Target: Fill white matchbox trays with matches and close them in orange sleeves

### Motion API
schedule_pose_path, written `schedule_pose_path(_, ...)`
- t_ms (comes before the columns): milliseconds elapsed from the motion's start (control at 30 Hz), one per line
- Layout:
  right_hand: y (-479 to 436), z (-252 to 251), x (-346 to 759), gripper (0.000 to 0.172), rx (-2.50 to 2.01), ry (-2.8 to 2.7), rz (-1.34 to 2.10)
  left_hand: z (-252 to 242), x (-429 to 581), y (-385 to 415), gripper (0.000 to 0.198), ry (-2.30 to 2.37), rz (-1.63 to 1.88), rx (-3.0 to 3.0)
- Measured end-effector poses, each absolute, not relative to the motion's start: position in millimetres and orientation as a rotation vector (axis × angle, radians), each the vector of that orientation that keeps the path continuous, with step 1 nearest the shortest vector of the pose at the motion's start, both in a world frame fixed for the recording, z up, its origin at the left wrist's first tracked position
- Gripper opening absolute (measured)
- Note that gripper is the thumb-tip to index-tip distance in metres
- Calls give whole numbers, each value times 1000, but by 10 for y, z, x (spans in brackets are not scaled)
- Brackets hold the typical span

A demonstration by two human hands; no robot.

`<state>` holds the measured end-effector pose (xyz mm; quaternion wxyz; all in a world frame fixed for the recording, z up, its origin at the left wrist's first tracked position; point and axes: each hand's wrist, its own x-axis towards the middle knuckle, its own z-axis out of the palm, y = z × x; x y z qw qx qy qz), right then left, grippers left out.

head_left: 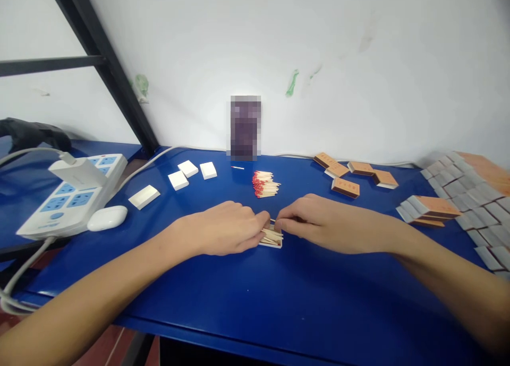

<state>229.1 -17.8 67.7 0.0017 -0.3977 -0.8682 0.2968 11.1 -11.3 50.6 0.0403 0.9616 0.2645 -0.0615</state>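
Note:
An open matchbox tray [280,244] lies on the blue table, with matches [271,235] inside it. My left hand [229,228] is closed around the tray's left side, its fingertips on the tray and matches. At the upper right of the tray, my right hand [319,222] is pinched, and a thin pale match [273,220] shows at its fingertips; how it grips the match is partly hidden. Just beyond the hands is a pile of red-tipped matches [266,185]. One single match [238,168] lies farther back.
Several white trays [144,197] lie on the left, near a power strip [75,196] and a white earbud case [107,218]. Orange matchbox sleeves [346,187] sit at the back right. Stacked matchboxes [478,196] line the right edge. A blurred dark object [244,129] leans against the wall.

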Motion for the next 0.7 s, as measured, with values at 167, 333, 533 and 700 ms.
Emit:
schedule_pose_path(167, -60, 677, 2329, 28, -1147, -2711, 995, 559, 95, -108, 21, 820, -193, 2936)
schedule_pose_path(333, 50, 539, 2322, 20, -1183, -2611, 984, 612, 80, -98, 21, 836, -177, 2904)
schedule_pose_path(533, 36, 517, 2310, 24, -1202, -2593, 1114, 644, 2, -71, 20, 864, -68, 2862)
schedule_pose_path(700, -39, 547, 2269, 17, -1257, -2643, 978, 680, -40, -60, 21, 887, -28, 2883)
